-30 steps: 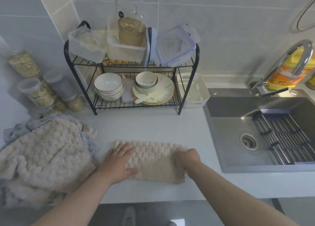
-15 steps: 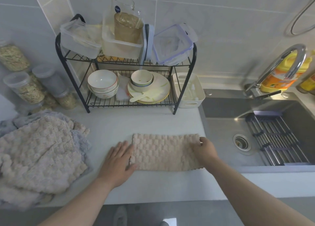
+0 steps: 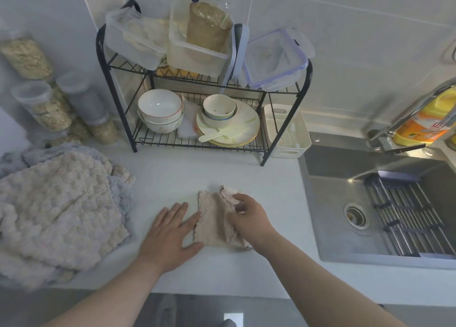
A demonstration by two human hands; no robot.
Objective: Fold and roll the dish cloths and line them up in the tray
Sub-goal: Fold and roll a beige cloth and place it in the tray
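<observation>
Dish cloth front and centre on the bench, between the heap of unfolded cloths on the left and the sink on the right, and by the look of it we're mid-roll. The right hand has its fingers curled over the bunched end, gripping it; my read is that it's there to drive the roll toward the free edge. The left hand lies flat, fingers straight and a little spread, thumb side touching the cloth's loose edge, most likely pinning it so the strip can't slide. The cloth itself is pale beige with a bobbly waffle weave, a narrow folded band, lumpy under the right hand and flat at the left; blur hides the finer folds. The white tray sits well apart, just beside the dish rack.
</observation>
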